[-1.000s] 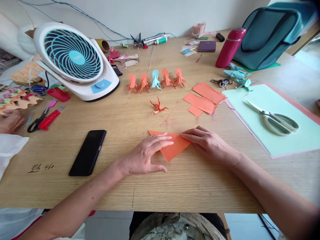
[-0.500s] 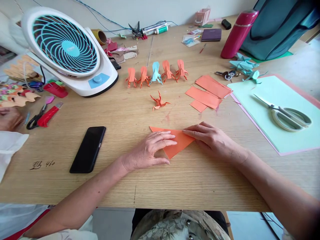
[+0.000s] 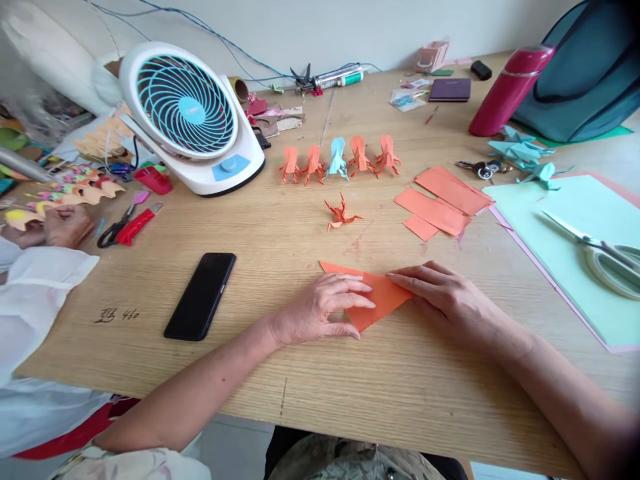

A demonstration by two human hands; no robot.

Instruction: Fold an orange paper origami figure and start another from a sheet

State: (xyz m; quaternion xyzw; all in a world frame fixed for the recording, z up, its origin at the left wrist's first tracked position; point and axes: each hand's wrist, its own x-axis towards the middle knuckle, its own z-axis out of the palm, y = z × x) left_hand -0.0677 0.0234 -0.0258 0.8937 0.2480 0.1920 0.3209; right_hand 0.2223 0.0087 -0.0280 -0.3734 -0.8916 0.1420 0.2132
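Observation:
A folded triangle of orange paper (image 3: 384,301) lies on the table in front of me, one point toward me. Across its left part rests my left hand (image 3: 333,307), fingers stretched and spread, thumb at the near point. My right hand (image 3: 445,293) has its fingers together on the right corner of the paper, the thumb mostly hidden beneath. Beyond the paper sits a small spiky orange folded figure (image 3: 342,215). Farther back stands a row of folded paper figures, several orange and one light blue (image 3: 337,160).
Left of my hands lies a black phone (image 3: 201,295). Orange paper strips (image 3: 434,208) and scissors (image 3: 607,250) on pale green sheets (image 3: 555,230) are to the right. A white fan (image 3: 220,170) stands at back left. Another person's hand (image 3: 69,225) works at far left.
The view has swung left, so everything sits farther right in the picture and more of the other person's hands shows. My hands and the orange paper keep nearly the same pose.

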